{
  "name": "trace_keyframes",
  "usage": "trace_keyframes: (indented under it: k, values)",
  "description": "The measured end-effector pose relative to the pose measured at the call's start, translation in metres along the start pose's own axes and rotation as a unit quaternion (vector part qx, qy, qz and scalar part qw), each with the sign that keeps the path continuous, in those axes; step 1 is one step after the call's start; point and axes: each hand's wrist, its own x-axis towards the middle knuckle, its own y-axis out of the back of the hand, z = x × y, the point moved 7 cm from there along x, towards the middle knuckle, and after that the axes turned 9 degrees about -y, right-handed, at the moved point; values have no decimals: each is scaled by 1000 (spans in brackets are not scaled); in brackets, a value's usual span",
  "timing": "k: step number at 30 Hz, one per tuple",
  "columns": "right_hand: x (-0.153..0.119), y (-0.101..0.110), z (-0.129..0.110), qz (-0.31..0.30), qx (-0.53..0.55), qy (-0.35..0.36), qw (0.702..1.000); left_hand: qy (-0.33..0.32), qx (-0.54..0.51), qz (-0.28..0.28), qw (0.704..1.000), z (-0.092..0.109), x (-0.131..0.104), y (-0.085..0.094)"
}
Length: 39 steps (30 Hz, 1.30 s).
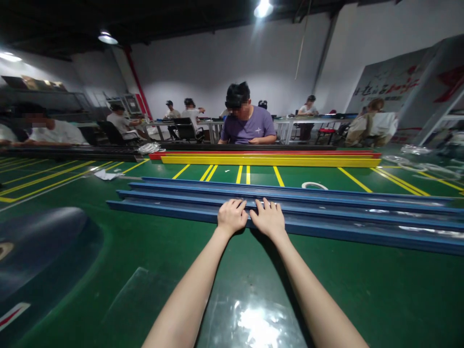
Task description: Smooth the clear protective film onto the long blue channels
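Observation:
Long blue channel strips (181,208) lie side by side across the green table, running from the middle left off the right edge. My left hand (232,215) rests over the nearest strip, its fingers curled down over the raised wall. Just to its right, my right hand (268,218) lies on the same strip with fingers spread and stretched forward. The two hands are close together, thumb sides facing. Shiny clear film (424,229) shows along the strips towards the right. The undersides of both hands are hidden.
Yellow strips (268,160) and red strips (155,156) lie beyond the blue ones. A white ring (314,185) and crumpled white paper (106,175) are on the table (145,256). A dark blue shape (47,256) fills the left. A person in purple (250,125) sits opposite.

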Motion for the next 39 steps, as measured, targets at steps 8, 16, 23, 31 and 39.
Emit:
trace_keyframes:
  k: [8, 16, 23, 31, 39]
  values:
    - [0, 0, 0, -2, 9, -2, 1000, 17, -1, -11, 1000, 0, 0, -1]
    - [-1, 1, -1, -1, 14, 4, 1000, 61, -22, -29, 997, -1, 0, 2]
    - [-4, 3, 0, 36, 40, 42, 998, 65, -49, -96, 992, -2, 4, 5]
    - [22, 23, 30, 38, 108, 100, 988, 80, -81, -203, 973, -28, 32, -11]
    - [76, 22, 82, 24, 45, 44, 998, 13, -34, -233, 972, -37, 61, -44]
